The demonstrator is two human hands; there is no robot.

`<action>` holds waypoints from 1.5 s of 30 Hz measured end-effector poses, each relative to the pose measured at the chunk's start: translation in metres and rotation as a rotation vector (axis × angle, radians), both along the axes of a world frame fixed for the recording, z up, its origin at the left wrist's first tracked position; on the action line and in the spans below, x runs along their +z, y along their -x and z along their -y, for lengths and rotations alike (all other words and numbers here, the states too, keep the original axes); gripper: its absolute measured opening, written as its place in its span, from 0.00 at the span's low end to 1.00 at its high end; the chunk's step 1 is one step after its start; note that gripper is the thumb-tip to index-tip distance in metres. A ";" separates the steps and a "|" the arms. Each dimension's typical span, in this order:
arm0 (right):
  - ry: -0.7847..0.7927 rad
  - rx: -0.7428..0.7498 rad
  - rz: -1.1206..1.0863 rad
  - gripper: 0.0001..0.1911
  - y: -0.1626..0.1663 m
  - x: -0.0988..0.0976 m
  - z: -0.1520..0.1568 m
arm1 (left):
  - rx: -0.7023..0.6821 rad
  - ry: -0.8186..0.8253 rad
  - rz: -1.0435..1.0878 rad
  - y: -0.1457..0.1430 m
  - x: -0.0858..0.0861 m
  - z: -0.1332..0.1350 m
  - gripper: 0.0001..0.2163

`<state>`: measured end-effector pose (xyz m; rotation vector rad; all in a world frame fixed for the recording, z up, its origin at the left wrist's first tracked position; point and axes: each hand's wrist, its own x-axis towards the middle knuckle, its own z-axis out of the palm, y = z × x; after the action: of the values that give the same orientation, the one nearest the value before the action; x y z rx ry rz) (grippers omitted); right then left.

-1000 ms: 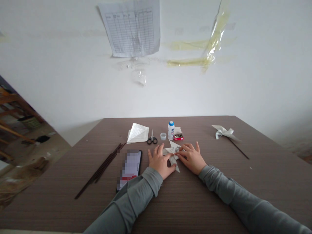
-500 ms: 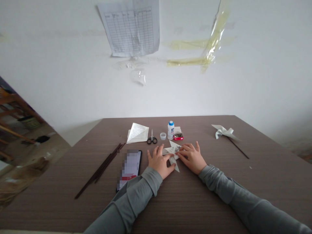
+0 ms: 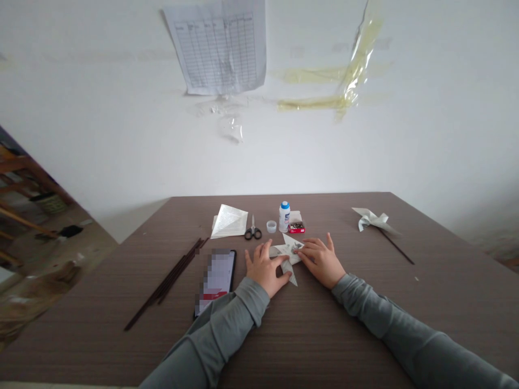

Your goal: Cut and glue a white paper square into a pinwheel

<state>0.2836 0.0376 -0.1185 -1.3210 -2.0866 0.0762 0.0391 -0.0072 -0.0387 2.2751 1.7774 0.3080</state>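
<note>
A paper pinwheel (image 3: 290, 249) cut from a printed page lies flat on the table between my hands, its pointed blades spread. My left hand (image 3: 265, 270) grips it from the left, thumb and index finger on the lower blade, with the other fingers spread toward the back. On the right side, my right hand (image 3: 322, 262) pinches at the pinwheel near its centre, fingers bent together and one finger raised. Part of the right blade is hidden under those fingertips.
Behind my hands stand a white glue bottle (image 3: 284, 217), a small red box of metal pins (image 3: 297, 228), a clear cap (image 3: 271, 226), scissors (image 3: 253, 232) and folded paper (image 3: 230, 221). Dark sticks (image 3: 174, 276) and a phone (image 3: 217, 275) lie left; a finished pinwheel (image 3: 373, 220) lies right.
My right hand has shifted slightly to the right, showing more of the pinwheel's centre. My left hand has stayed almost where it was.
</note>
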 end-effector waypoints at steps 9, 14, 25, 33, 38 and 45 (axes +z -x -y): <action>-0.054 0.017 -0.077 0.20 -0.004 0.000 0.002 | 0.012 -0.042 0.033 0.008 -0.012 -0.003 0.36; -0.004 0.008 -0.126 0.22 -0.014 0.006 -0.001 | 0.027 -0.050 0.043 0.015 -0.014 -0.004 0.33; 0.081 0.124 0.072 0.27 -0.037 0.008 -0.014 | 0.056 -0.011 0.032 0.012 0.004 0.003 0.32; 0.043 0.077 0.142 0.27 -0.040 0.008 -0.013 | 0.050 -0.003 0.022 0.017 -0.002 -0.001 0.32; 0.091 0.078 0.138 0.23 -0.044 0.012 -0.013 | 0.043 -0.019 0.001 0.022 -0.010 -0.006 0.33; 0.083 0.067 0.131 0.20 -0.039 0.011 -0.012 | 0.058 -0.018 0.000 0.024 -0.011 -0.008 0.35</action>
<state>0.3231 0.0496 -0.1075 -1.3366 -2.2606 0.1090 0.0153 0.0008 -0.0501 2.2390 1.8507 0.3357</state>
